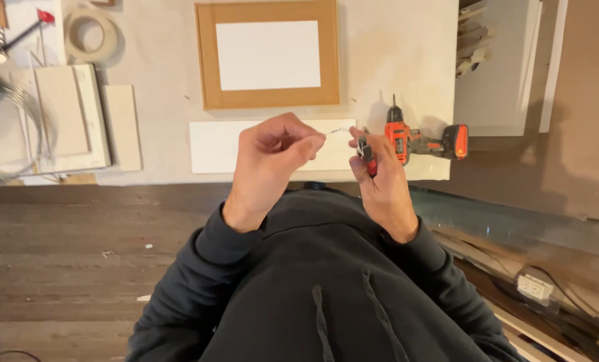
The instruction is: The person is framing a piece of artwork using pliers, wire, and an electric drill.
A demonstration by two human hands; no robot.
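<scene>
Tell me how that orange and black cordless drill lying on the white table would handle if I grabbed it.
The orange and black cordless drill probably feels heavy for its size, given the chunky battery end. Lying on its side, it seems unlikely to roll. Its bit points toward the brown cardboard frame, so pushing it forward could scrape that.

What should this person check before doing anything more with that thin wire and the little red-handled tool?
1. Left hand has the thin wire pinched at the fingertips: ok.
2. Right hand grips the red-handled tool: ok.
3. Tool's tip meets the wire: cannot tell, too small.
4. Orange drill lies flat on the table, apart from both hands: ok.
5. Brown frame lies beyond the hands, out of the way: ok.
</scene>
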